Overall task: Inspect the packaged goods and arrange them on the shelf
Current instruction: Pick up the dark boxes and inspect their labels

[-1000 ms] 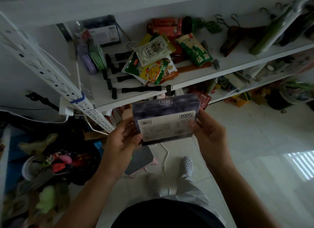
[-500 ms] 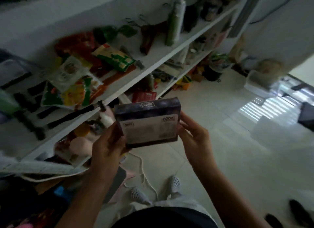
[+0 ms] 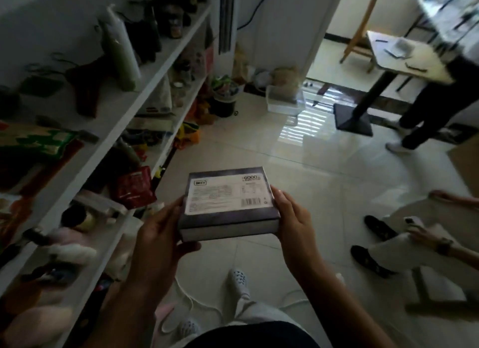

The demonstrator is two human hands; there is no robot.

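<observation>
I hold a dark purple box (image 3: 228, 199) with a white printed label flat in front of me, over the tiled floor. My left hand (image 3: 160, 233) grips its left side, thumb curled under the near corner. My right hand (image 3: 293, 218) holds the right side, fingers along the edge. The white shelf unit (image 3: 124, 119) runs along my left, its boards crowded with snack packets, bottles and hangers. A red packet (image 3: 132, 187) lies on a lower board near the box.
A seated person's legs and dark shoes (image 3: 373, 246) are at the right, a phone in their hand. Another person stands by a pedestal table (image 3: 399, 59) at the back right. A clear tub (image 3: 282, 101), a dark bucket (image 3: 223, 101) and a white cable (image 3: 197, 303) lie on the floor.
My view has swung right, away from the shelf toward the room. The box has tipped from upright to lying flat, label up, still held by both hands.
</observation>
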